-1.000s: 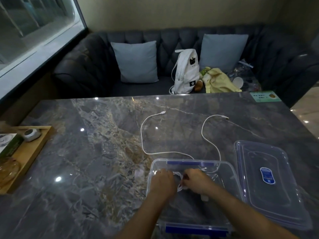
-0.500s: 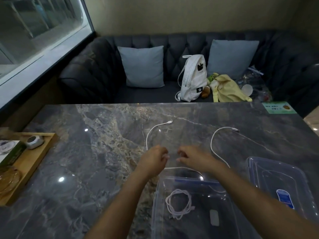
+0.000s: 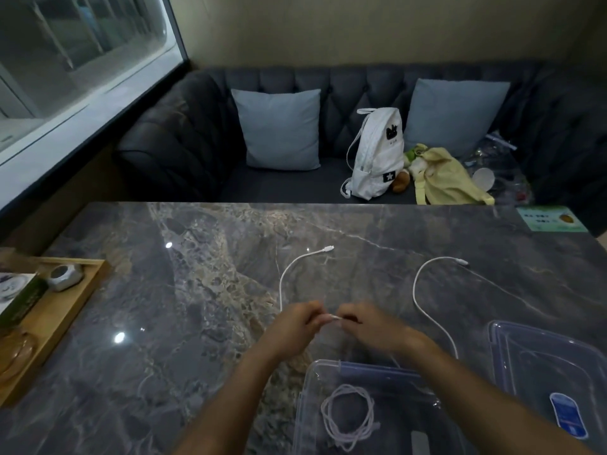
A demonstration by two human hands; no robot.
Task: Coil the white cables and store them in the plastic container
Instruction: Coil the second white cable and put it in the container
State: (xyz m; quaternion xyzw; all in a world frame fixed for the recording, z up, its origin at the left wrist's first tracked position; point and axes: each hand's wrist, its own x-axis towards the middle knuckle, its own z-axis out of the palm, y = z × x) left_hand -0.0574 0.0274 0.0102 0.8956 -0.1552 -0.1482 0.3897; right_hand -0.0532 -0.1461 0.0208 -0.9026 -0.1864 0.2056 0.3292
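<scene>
Head view: our left hand [image 3: 292,326] and right hand [image 3: 368,325] pinch one end of a thin white cable [image 3: 289,274] over the marble table [image 3: 164,323]. A second loose cable [image 3: 418,303] curves at 2 o'clock from our hands. At 6 o'clock, one coiled cable [image 3: 348,418] lies inside the clear plastic container [image 3: 303,405].

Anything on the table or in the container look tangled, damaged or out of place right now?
Nothing stands out. One coiled cable lies neatly in the container; the lid sits beside it. Both hands, left hand and right hand, pinch one end of a loose cable; another lies untangled.
</scene>
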